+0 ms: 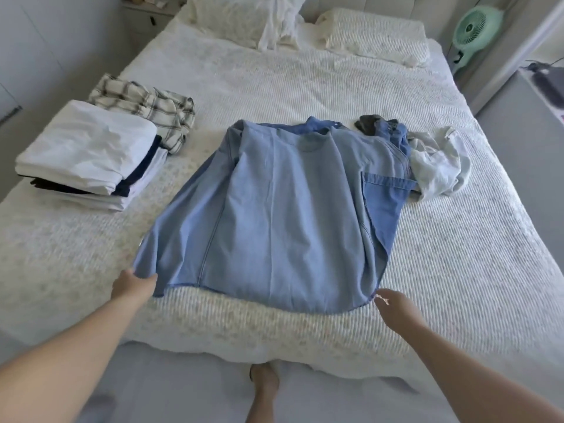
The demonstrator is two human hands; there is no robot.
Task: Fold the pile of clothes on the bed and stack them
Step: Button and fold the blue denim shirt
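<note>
Head view: both hands' grips (pixel 134 283) (pixel 393 303) pinching blue shirt (pixel 274 209) hem corners.

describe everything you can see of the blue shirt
The blue shirt is light blue, looks like soft denim or chambray, with visible seams, a collar at the far end and a darker chest pocket on its right side. It lies spread nearly flat on the bed, hem toward the person. The left hand pinches its near left hem corner; the right hand touches the near right hem edge. Its far right side reaches the unfolded clothes.
</note>
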